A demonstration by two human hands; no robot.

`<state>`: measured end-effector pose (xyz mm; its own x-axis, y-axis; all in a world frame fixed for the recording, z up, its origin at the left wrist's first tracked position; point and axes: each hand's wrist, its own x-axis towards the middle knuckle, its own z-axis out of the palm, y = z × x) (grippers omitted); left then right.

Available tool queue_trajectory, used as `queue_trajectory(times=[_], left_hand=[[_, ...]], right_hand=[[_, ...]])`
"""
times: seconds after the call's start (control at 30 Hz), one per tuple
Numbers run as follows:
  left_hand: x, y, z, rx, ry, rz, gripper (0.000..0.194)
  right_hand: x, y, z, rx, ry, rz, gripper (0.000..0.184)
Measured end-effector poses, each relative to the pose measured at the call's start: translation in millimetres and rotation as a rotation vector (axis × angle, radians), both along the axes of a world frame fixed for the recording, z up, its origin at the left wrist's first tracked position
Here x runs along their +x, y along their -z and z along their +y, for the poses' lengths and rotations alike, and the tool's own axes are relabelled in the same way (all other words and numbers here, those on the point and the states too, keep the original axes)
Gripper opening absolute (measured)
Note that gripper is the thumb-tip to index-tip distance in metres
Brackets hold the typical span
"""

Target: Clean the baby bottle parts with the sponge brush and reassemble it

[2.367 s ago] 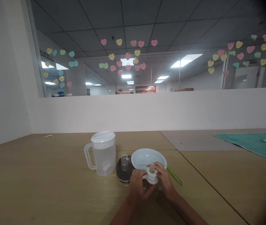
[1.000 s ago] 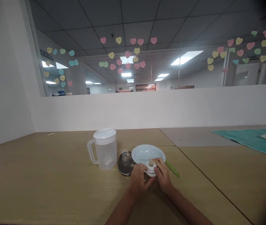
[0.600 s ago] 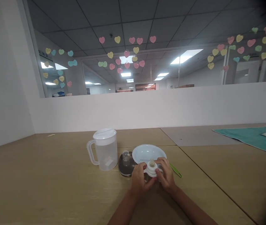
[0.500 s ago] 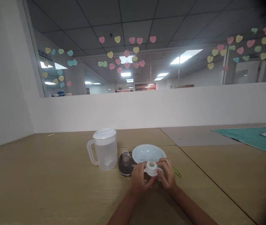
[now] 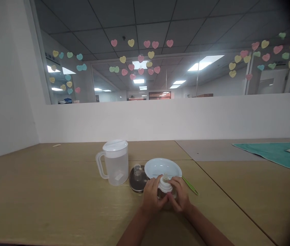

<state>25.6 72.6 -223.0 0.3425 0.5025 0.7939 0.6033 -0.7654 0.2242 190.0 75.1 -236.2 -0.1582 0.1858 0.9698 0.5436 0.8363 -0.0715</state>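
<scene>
A baby bottle (image 5: 165,186) with a white collar and a translucent nipple stands upright between my hands, close to the table top. My left hand (image 5: 151,195) curls round its left side. Against the right side, my right hand (image 5: 181,194) has its fingers at the collar. Both thumbs meet at the near side, and the fingers hide most of the clear body. Just behind is a pale blue-white bowl (image 5: 161,164), with a thin brush with a green handle (image 5: 191,187) lying over it. A clear dome cap (image 5: 137,169) stands in a round dark metal dish (image 5: 136,187) to the left.
A translucent lidded pitcher (image 5: 117,168) stands left of the dish, its handle pointing left. At the far right lies a teal cloth (image 5: 267,152) with a white paper on it. A white wall (image 5: 145,119) with a window above borders the table's (image 5: 58,194) back edge.
Both hands have closed in around the bottle, and the thumbs have come together in front. The collar's side handles no longer show. More of the green brush handle is visible.
</scene>
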Motion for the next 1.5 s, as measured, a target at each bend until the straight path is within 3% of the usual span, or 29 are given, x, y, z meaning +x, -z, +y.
queue_trajectory(times=[0.13,0.23,0.5,0.7,0.97,1.17,1.4,1.5], left_hand=[[1,-1.6,-1,0.02,-0.017,-0.019,0.054],[1,-0.1,0,0.041,-0.004,-0.031,0.054],[1,9.8,6,0.063,0.005,-0.087,0.062],[2,9.0,4,0.05,-0.013,-0.097,0.053],[3,8.7,4,0.034,0.03,-0.077,0.057],[2,7.8,5,0.115,-0.002,-0.074,0.053],[4,6.2,2,0.117,-0.032,-0.111,0.054],[5,7.5,2,0.113,-0.057,-0.122,0.052]], right_hand=[[-3,-0.7,4,-0.241,-0.042,0.201,0.041],[-2,-4.3,4,-0.361,-0.071,0.213,0.033],[-5,-10.8,2,-0.36,-0.102,0.114,0.026],[-12,-8.5,0,-0.465,-0.001,0.238,0.028],[-6,-8.3,0,-0.493,-0.248,0.14,0.033],[-10,-7.5,1,-0.508,-0.096,0.211,0.027],[-6,-6.6,0,-0.447,-0.216,0.115,0.034],[-8,-8.9,-2,-0.455,-0.175,0.138,0.031]])
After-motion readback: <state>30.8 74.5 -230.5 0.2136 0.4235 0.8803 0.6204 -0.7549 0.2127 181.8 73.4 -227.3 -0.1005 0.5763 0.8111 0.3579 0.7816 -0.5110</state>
